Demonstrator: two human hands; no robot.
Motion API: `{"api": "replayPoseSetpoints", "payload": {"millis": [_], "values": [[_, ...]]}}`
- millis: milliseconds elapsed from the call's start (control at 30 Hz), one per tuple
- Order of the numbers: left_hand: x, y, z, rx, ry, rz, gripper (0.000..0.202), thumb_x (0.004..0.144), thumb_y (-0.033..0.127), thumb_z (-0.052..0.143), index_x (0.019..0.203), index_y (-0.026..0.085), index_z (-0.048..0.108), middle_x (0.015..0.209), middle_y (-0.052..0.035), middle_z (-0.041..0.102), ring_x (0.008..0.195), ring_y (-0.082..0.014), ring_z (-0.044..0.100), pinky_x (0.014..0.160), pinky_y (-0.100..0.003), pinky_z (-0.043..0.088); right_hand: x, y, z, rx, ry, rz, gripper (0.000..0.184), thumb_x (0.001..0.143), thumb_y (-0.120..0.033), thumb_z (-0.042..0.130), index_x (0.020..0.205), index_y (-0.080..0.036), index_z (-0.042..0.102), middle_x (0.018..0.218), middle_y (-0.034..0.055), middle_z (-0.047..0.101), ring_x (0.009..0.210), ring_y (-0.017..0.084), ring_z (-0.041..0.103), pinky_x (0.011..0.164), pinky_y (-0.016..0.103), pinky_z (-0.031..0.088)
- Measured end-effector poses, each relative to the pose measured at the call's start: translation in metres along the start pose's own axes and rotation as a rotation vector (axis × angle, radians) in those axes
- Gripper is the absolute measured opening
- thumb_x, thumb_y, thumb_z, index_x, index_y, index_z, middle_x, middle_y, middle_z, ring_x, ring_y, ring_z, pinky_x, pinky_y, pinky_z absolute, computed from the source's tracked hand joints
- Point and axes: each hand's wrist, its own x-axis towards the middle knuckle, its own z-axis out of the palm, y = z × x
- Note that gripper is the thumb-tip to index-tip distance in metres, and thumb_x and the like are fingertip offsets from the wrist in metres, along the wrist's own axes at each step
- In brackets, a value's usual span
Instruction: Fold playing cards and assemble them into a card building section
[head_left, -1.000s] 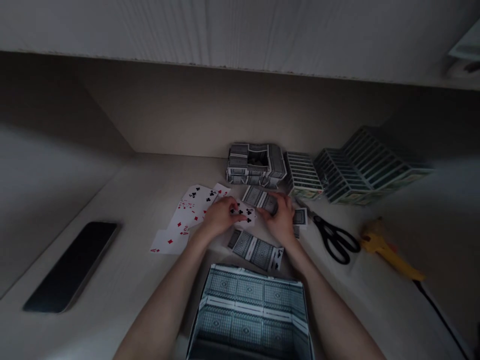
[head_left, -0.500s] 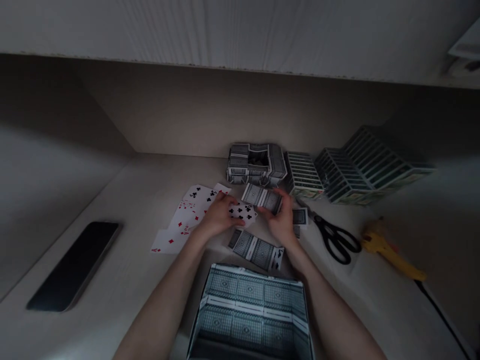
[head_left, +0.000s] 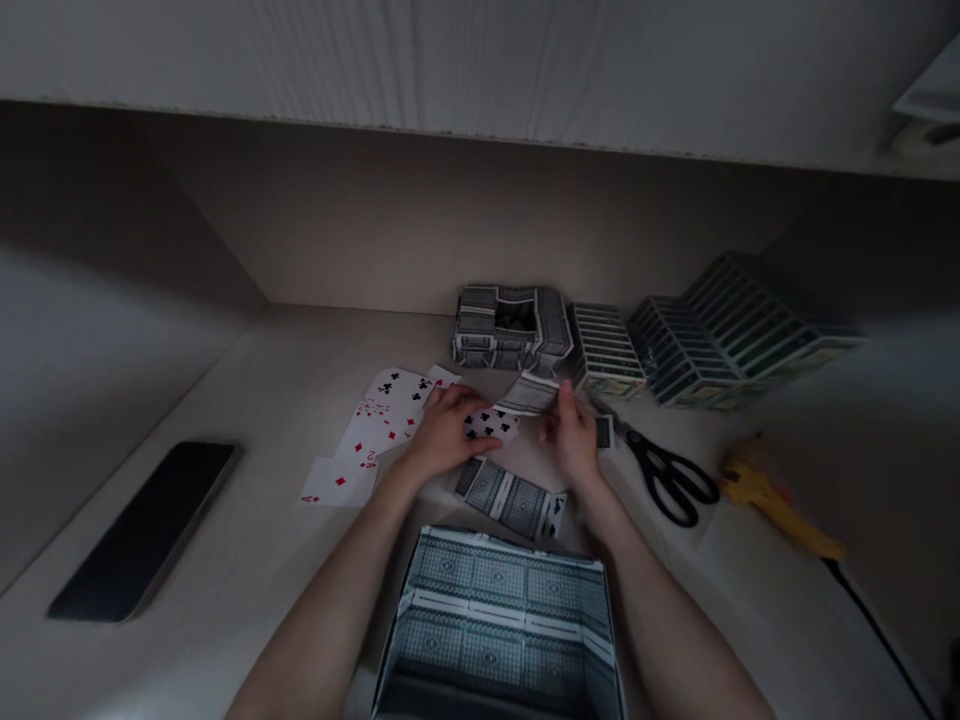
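My left hand [head_left: 450, 430] is curled over a face-up clubs playing card [head_left: 501, 424], thumb along its near side and fingers along its far side. In my right hand [head_left: 572, 437], a patterned-back playing card [head_left: 529, 393] is pinched by its right end and held tilted above the clubs card. Face-up playing cards [head_left: 360, 450] lie overlapped left of my left hand. Closer to me is a strip of joined cards [head_left: 510, 497], mostly backs up. A box covered in card backs [head_left: 491, 600] stands between my forearms.
At the back are a card-built structure with an opening [head_left: 480, 325] and stepped card structures [head_left: 607, 345]. Black scissors [head_left: 667, 475] and a yellow glue gun [head_left: 780, 510] with a cord lie right. A phone [head_left: 146, 530] lies left. A shelf edge [head_left: 480, 135] overhangs.
My right hand has tilted its card, bringing the near side up, and its grip has shifted to the card's right end. My left hand and the clubs card have moved slightly right.
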Motion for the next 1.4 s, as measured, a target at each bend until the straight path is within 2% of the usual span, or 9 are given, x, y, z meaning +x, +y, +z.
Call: {"api": "replayPoseSetpoints", "payload": {"millis": [100,200,567,733,900,1067,1167,1267,1400], "values": [[0.000,0.000,0.000,-0.004,-0.003,0.013,0.057,0.058,0.053,0.066,0.107,0.023,0.058,0.111,-0.0061,0.052,0.104,-0.0251,0.043,0.091,-0.039,0.031,-0.001,-0.002,0.000,-0.009,-0.013,0.085,0.042,0.076,-0.057,0.043,0.056,-0.020,0.045,0.034,-0.0069,0.035,0.029,0.009,0.031,0.032,0.025,0.018],[0.001,-0.001,0.001,-0.007,0.007,0.017,0.053,0.062,0.045,0.066,0.110,0.025,0.056,0.113,-0.0052,0.052,0.105,-0.0242,0.043,0.092,-0.039,0.031,-0.003,-0.006,0.002,-0.027,-0.029,0.088,0.039,0.075,-0.055,0.048,0.057,-0.021,0.044,0.033,-0.0083,0.033,0.028,0.008,0.029,0.032,0.025,0.015],[0.001,0.001,0.001,-0.039,0.108,0.036,0.034,0.072,0.037,0.058,0.102,0.020,0.058,0.101,-0.0057,0.060,0.099,-0.0225,0.049,0.090,-0.039,0.036,-0.002,-0.003,0.003,-0.017,-0.028,0.099,0.037,0.073,-0.055,0.051,0.062,-0.020,0.047,0.040,-0.0075,0.037,0.031,0.007,0.029,0.031,0.023,0.019],[0.003,-0.001,0.000,-0.049,0.126,0.050,0.022,0.081,0.034,0.049,0.091,0.020,0.061,0.093,-0.0046,0.063,0.092,-0.0189,0.054,0.088,-0.038,0.038,-0.002,-0.005,0.003,-0.044,-0.024,0.066,0.036,0.075,-0.053,0.048,0.063,-0.020,0.047,0.044,-0.0068,0.037,0.032,0.007,0.030,0.031,0.023,0.020],[0.004,-0.008,0.004,-0.090,0.272,-0.067,0.023,0.083,0.033,0.045,0.082,0.019,0.063,0.081,-0.0052,0.065,0.080,-0.0174,0.058,0.078,-0.032,0.043,-0.003,-0.008,0.002,-0.072,-0.011,0.021,0.033,0.077,-0.050,0.047,0.065,-0.020,0.047,0.045,-0.0065,0.038,0.035,0.008,0.035,0.034,0.022,0.024],[0.003,-0.013,0.002,-0.256,0.468,-0.305,0.026,0.084,0.034,0.042,0.085,0.017,0.062,0.076,-0.0033,0.064,0.064,-0.0132,0.059,0.062,-0.025,0.044,-0.001,-0.004,0.004,0.046,0.045,0.092,0.031,0.076,-0.052,0.047,0.079,-0.021,0.045,0.046,-0.0066,0.044,0.032,0.010,0.037,0.032,0.023,0.026],[0.004,-0.013,-0.003,-0.351,0.554,-0.307,0.031,0.085,0.034,0.039,0.077,0.016,0.063,0.080,-0.0038,0.064,0.075,-0.0137,0.060,0.071,-0.026,0.045,-0.002,-0.002,0.003,0.038,0.056,0.131,0.033,0.076,-0.054,0.045,0.078,-0.021,0.046,0.043,-0.0070,0.042,0.030,0.010,0.036,0.030,0.023,0.024],[0.006,-0.012,-0.005,-0.401,0.574,-0.259,0.034,0.085,0.032,0.040,0.066,0.017,0.064,0.084,-0.0041,0.064,0.083,-0.0135,0.059,0.079,-0.028,0.044,-0.004,-0.003,0.003,-0.004,0.049,0.108,0.035,0.077,-0.055,0.043,0.074,-0.021,0.046,0.038,-0.0078,0.037,0.028,0.009,0.032,0.029,0.023,0.022],[0.006,-0.012,-0.002,-0.319,0.607,-0.222,0.012,0.075,0.026,0.056,0.075,0.018,0.065,0.096,-0.0052,0.060,0.094,-0.0157,0.056,0.085,-0.032,0.044,-0.004,-0.006,0.003,0.067,0.025,0.078,0.032,0.077,-0.054,0.045,0.077,-0.022,0.044,0.041,-0.0074,0.043,0.029,0.009,0.035,0.030,0.023,0.026]]}}
